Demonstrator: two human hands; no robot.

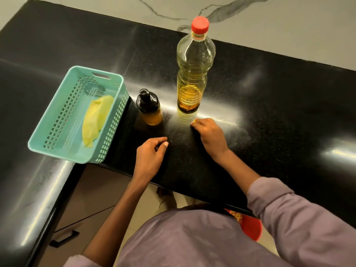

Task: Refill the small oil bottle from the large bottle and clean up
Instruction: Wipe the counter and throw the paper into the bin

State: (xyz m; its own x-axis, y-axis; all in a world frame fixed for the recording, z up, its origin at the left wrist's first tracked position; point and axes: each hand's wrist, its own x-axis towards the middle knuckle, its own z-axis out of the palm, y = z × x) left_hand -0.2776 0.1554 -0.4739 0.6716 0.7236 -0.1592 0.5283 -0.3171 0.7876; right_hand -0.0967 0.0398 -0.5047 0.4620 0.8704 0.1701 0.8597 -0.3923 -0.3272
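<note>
Teal perforated plastic basket (63,120) sat at left on black glossy stone bench (269,105), crumpled yellow cloth (96,120) lying inside. Small amber oil bottle with black cap (149,107) stood upright just right of basket. Your left hand (151,154) rested on bench near front edge, fingers loosely curled, holding nothing. Large clear plastic oil bottle with red cap (193,74) stood upright, behind small one. Your right hand (209,134) lay near its base, fingers curled; grasp unclear.
</note>
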